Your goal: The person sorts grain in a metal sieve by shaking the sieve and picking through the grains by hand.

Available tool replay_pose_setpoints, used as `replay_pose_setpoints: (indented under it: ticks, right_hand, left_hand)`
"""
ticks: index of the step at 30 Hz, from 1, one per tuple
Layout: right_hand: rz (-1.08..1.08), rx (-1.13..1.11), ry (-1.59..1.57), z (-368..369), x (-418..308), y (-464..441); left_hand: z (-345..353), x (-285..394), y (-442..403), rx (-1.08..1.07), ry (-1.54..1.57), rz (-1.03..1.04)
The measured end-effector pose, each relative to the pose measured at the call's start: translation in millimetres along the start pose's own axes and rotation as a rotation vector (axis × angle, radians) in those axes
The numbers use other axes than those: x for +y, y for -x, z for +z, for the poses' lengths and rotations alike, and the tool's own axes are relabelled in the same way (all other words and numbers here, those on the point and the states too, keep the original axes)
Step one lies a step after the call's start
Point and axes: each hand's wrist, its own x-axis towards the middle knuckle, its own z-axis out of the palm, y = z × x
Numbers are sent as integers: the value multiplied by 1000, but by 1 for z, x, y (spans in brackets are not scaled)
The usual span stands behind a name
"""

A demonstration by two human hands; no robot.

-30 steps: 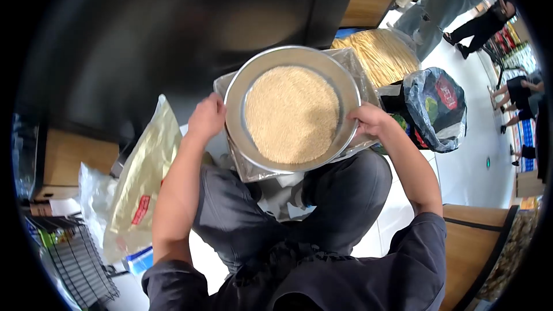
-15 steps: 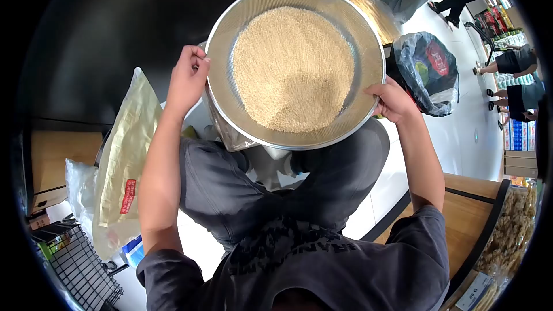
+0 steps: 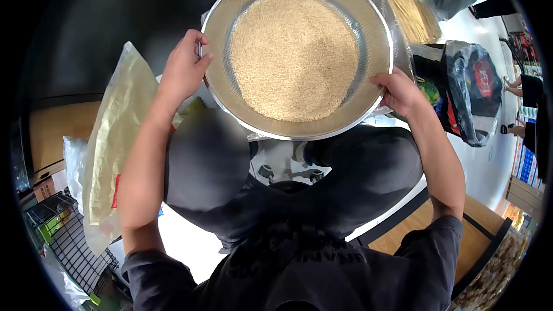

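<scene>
A large round metal sieve [image 3: 368,89] with a shiny rim is held up over my knees. Pale tan grains [image 3: 294,55] lie in a broad layer on its mesh, darker where a shadow falls. My left hand [image 3: 187,63] grips the rim on the left, fingers curled around the edge. On the opposite side my right hand [image 3: 401,92] holds the rim, thumb over the top and fingers beneath. Part of a clear plastic bag [image 3: 397,29] shows behind the sieve's right edge; what lies directly under the sieve is hidden.
A yellowish woven sack [image 3: 109,138] stands left of my arm, near a black wire basket [image 3: 72,239]. To the right are a dark plastic bag [image 3: 472,86] and a wooden ledge [image 3: 403,227]. Long yellow sticks [image 3: 403,8] lie at the back. Other people stand far right.
The sieve sits slightly higher in view, and its grains have spread into a more even layer. My knees are wider apart. The view has shifted, with the dark bag now farther right.
</scene>
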Motion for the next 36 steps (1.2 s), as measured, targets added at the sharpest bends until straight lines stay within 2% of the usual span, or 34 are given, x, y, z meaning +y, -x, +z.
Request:
replay_pose_setpoints:
  ticks: [3, 5, 9, 11, 12, 14, 15, 17, 18, 20, 21, 26, 36]
  right_hand:
    - [15, 30, -84, 4, 11, -11]
    - [18, 39, -92, 7, 12, -15]
    - [31, 41, -108, -3, 29, -37]
    - [48, 13, -46, -4, 31, -42]
    - [65, 14, -48, -2, 31, -42]
    - [31, 60, -108, 5, 28, -38]
    - [43, 63, -109, 2, 27, -39]
    - [30, -24, -5, -4, 28, -39]
    - [41, -25, -7, -5, 28, -40]
    - [20, -54, -15, -4, 28, -39]
    - [-6, -20, -52, 3, 28, -36]
    - [-47, -27, -20, -2, 35, -42]
    - [-108, -46, 37, 1, 35, -40]
  left_hand:
    - [7, -6, -4, -33, -120, 74]
    - [5, 3, -2, -97, -221, 8]
    - [13, 9, 2, -192, -185, -89]
    - [21, 4, 4, -132, -444, 118]
    - [27, 10, 6, -149, -440, 112]
    - [42, 36, 5, -50, -583, 368]
    - [52, 45, 2, -61, -578, 365]
    - [73, 59, -2, -208, -300, 574]
    - [84, 66, -4, -218, -296, 568]
    - [107, 77, -9, -400, -160, 566]
    - [121, 79, -14, -385, -140, 624]
    - [180, 78, -37, -305, -161, 636]
    - [203, 77, -42, -283, -251, 719]
